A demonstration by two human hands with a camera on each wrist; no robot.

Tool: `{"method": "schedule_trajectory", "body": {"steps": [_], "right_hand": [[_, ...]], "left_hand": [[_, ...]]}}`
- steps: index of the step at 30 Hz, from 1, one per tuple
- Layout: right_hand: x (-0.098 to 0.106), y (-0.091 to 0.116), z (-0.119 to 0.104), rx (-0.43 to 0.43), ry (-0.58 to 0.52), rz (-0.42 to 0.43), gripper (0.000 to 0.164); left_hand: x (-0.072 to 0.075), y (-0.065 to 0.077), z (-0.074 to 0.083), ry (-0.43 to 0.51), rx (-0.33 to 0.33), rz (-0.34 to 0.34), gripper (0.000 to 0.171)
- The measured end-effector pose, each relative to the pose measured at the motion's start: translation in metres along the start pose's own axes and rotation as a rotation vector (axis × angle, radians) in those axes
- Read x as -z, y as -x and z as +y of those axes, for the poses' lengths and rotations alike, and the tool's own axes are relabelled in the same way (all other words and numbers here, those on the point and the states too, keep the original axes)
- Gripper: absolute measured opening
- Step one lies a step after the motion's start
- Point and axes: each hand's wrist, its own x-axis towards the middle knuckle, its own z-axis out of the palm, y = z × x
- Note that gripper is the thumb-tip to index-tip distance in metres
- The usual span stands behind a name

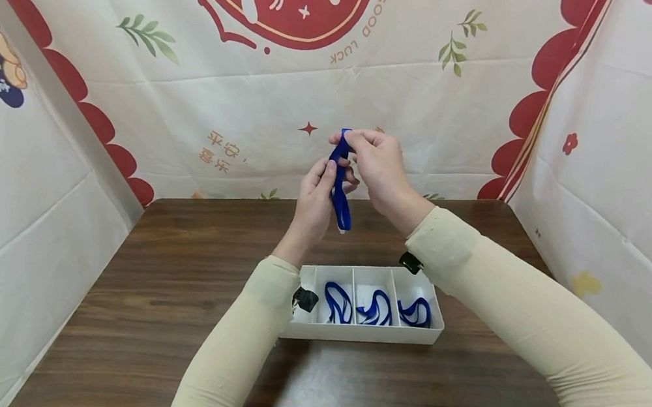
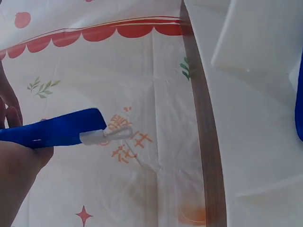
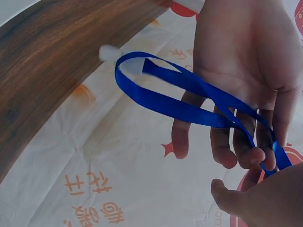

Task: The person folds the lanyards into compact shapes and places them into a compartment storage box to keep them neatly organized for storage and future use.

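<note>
A folded blue lanyard (image 1: 339, 198) is held up above the far part of the table. My left hand (image 1: 314, 199) grips its middle, the thumb pressed along the strap. At the upper end, the right hand (image 1: 382, 166) pinches the strap between thumb and fingertips. The right wrist view shows the strap's loops crossing the left hand's fingers (image 3: 222, 151). From the lower end hangs a white plastic clip (image 2: 92, 137). Below the hands, a white divided box (image 1: 360, 333) contains blue lanyards (image 1: 340, 302), one in each of three compartments; my left wrist partly hides the leftmost compartment.
The box stands on a dark wood-grain table (image 1: 187, 295). A printed white cloth (image 1: 289, 95) hangs behind the table, and pale cloth walls (image 1: 622, 193) rise on both sides. Small black devices (image 1: 306, 300) are strapped at both wrists.
</note>
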Motion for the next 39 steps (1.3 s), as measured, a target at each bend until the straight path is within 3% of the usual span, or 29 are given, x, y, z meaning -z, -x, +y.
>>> {"method": "schedule_trajectory", "body": {"steps": [5,8,12,16,23,29,39], "right_hand": [[0.0001,0.0005,-0.0008,-0.004,0.002,0.000,0.030],[-0.0008,0.0012,-0.0012,0.007,0.011,-0.002,0.029],[-0.0016,0.0018,0.0003,0.010,0.039,-0.005,0.029],[-0.0025,0.0027,0.0023,-0.001,0.069,-0.008,0.029],[-0.0015,0.0012,0.0022,-0.015,0.063,-0.003,0.029],[0.0014,-0.0009,0.0028,-0.020,0.034,-0.002,0.028],[0.0021,-0.0036,0.0009,0.084,-0.030,-0.040,0.026]], "left_hand": [[0.0023,0.0003,0.0021,0.062,0.045,0.019,0.031],[0.0030,-0.0001,0.0023,0.039,0.049,0.027,0.024],[0.0029,0.0009,0.0004,-0.069,0.009,0.012,0.019],[0.0019,0.0013,-0.0015,-0.198,-0.026,-0.001,0.026],[0.0040,0.0011,-0.0015,-0.338,-0.019,-0.023,0.031],[0.0068,0.0018,-0.0014,-0.340,0.000,-0.073,0.032],[0.0092,0.0011,0.0006,-0.352,0.010,-0.083,0.032]]}}
